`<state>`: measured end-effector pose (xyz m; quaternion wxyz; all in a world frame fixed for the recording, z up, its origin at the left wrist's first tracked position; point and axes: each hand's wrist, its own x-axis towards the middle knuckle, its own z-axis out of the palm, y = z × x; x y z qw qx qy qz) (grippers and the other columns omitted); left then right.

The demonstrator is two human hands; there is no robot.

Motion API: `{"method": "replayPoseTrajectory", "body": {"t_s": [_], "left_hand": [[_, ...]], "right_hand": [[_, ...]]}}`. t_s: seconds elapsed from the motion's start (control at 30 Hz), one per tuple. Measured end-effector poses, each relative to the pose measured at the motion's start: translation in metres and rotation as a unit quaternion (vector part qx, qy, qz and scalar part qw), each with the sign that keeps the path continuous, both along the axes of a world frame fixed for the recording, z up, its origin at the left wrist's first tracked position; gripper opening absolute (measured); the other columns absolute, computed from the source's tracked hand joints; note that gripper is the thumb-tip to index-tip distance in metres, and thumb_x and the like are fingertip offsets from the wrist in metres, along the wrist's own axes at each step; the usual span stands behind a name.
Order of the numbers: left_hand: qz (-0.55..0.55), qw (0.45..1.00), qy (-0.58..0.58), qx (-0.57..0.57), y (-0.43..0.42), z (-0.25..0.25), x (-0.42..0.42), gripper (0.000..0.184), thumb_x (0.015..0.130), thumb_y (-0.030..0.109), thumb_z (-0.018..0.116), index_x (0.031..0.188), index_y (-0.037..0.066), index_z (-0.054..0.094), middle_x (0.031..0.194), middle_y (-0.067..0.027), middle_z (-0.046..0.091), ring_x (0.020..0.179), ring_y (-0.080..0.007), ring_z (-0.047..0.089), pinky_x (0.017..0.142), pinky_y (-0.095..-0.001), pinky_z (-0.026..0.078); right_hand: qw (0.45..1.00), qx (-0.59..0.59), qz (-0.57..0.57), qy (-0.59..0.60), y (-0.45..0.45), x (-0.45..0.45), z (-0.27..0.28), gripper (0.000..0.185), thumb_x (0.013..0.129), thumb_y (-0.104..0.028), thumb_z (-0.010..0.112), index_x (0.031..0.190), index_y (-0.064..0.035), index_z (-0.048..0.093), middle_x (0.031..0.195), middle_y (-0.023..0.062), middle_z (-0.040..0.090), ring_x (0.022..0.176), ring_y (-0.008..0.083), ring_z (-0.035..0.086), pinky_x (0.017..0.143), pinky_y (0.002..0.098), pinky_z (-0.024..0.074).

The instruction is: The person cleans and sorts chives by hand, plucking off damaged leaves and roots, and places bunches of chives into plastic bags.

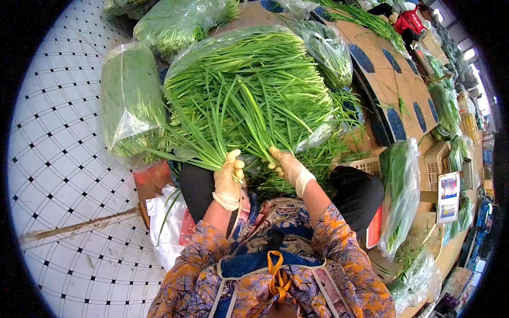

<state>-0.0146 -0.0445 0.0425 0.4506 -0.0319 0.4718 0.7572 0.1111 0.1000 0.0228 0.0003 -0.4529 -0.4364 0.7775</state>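
Note:
Both of my hands wear pale, thin gloves and are held just above my lap. My left hand (229, 180) is closed round the base of a bunch of garlic chives (216, 143), whose leaves fan up and to the left. In my right hand (286, 168) the fingers are wrapped round a second bunch of garlic chives (255, 119), leaning up and left. Right in front, a large heap of garlic chives (249, 63) lies in an open clear plastic bag (318, 135). Loose chives (281, 185) lie below my right hand, over my lap.
A filled clear bag (130, 100) stands on the left by the tiled floor (69, 132). More bagged greens (180, 24) lie at the back. On the right are a cardboard-topped table (395, 79), a long bag of chives (400, 196) and a plastic crate (436, 159). A person in red (411, 21) is far right.

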Motion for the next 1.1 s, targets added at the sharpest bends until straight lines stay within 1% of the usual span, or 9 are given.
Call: {"method": "replayPoseTrajectory", "body": {"t_s": [0.07,0.3,0.43,0.57,0.67,0.77,0.9,1.0,1.1], "left_hand": [[0.0,1.0,-0.007,-0.002,-0.002,0.0,0.0,0.02,0.085,0.023,0.056,0.097,0.007,0.061,0.064,0.0032,0.053,0.047,-0.0042,0.041,0.043,-0.0172,0.033],[0.014,1.0,0.002,0.013,-0.001,-0.002,0.001,0.022,0.085,0.026,0.056,0.097,0.008,0.061,0.065,0.0039,0.053,0.049,-0.0038,0.042,0.044,-0.0166,0.033],[0.008,1.0,0.02,0.003,0.002,-0.008,0.004,0.022,0.085,0.024,0.056,0.098,0.007,0.06,0.066,0.0027,0.055,0.049,-0.0043,0.043,0.044,-0.0172,0.034],[-0.031,0.999,-0.028,0.009,0.003,-0.013,0.012,0.023,0.086,0.022,0.055,0.099,0.004,0.059,0.07,0.0002,0.059,0.05,-0.0057,0.047,0.044,-0.0182,0.037],[-0.04,0.998,-0.055,0.008,0.004,-0.017,0.018,0.024,0.086,0.022,0.055,0.1,0.003,0.059,0.074,-0.0021,0.06,0.056,-0.007,0.05,0.048,-0.0179,0.04],[-0.055,0.995,-0.078,0.019,0.004,-0.025,0.022,0.024,0.085,0.018,0.056,0.102,0.001,0.057,0.08,-0.0072,0.062,0.064,-0.012,0.058,0.053,-0.0202,0.046],[-0.06,0.995,-0.076,-0.003,0.006,-0.026,0.027,0.023,0.085,0.018,0.056,0.1,0.001,0.057,0.083,-0.0094,0.063,0.068,-0.0144,0.061,0.053,-0.021,0.047],[-0.059,0.997,-0.056,0.009,0.006,-0.025,0.027,0.022,0.085,0.017,0.055,0.099,0.001,0.057,0.082,-0.0091,0.063,0.068,-0.0145,0.061,0.054,-0.021,0.048],[-0.054,0.997,-0.062,0.007,0.008,-0.02,0.028,0.022,0.084,0.017,0.056,0.099,0.001,0.058,0.079,-0.0079,0.063,0.064,-0.0132,0.059,0.052,-0.0207,0.046]], "right_hand": [[0.988,0.108,-0.11,-0.008,-0.003,-0.006,0.032,0.033,0.089,-0.036,0.044,0.084,-0.0064,0.06,0.071,0.0047,0.06,0.051,0.0097,0.043,0.048,0.0208,0.0365],[0.858,0.457,-0.217,0.089,0.017,0.051,0.084,0.028,0.09,-0.032,0.047,0.088,-0.0049,0.053,0.059,-0.0027,0.043,0.052,0.0066,0.038,0.047,0.022,0.0312],[0.883,0.444,-0.143,-0.044,0.018,0.054,0.02,0.028,0.089,-0.031,0.049,0.092,-0.003,0.053,0.06,0.0029,0.049,0.052,0.0125,0.046,0.048,0.0266,0.0375],[0.985,0.137,-0.063,-0.088,0.002,0.047,-0.003,0.038,0.087,-0.034,0.049,0.098,0.0021,0.054,0.07,0.012,0.059,0.061,0.0223,0.056,0.058,0.0321,0.0433],[0.973,0.215,-0.082,-0.037,0.003,0.06,-0.072,0.04,0.087,-0.035,0.049,0.1,0.0022,0.055,0.075,0.0152,0.06,0.072,0.0269,0.058,0.066,0.0328,0.0438],[0.942,0.33,-0.032,-0.049,0.005,0.065,-0.038,0.04,0.087,-0.036,0.048,0.098,0.0018,0.057,0.08,0.0173,0.061,0.077,0.0291,0.055,0.071,0.0325,0.043],[0.908,0.356,-0.219,-0.034,-0.008,0.06,0.039,0.026,0.089,-0.026,0.047,0.087,-0.0017,0.056,0.068,0.0051,0.055,0.056,0.0127,0.048,0.053,0.0275,0.0395],[0.856,0.467,-0.222,-0.022,-0.011,0.066,0.04,0.026,0.09,-0.028,0.046,0.094,-0.0033,0.053,0.067,0.0021,0.054,0.055,0.0094,0.046,0.049,0.0235,0.0374],[0.926,0.282,-0.25,-0.013,-0.006,0.064,0.039,0.029,0.091,-0.033,0.044,0.092,-0.0055,0.054,0.064,-0.0008,0.054,0.042,0.0053,0.038,0.036,0.0185,0.0296]]}}
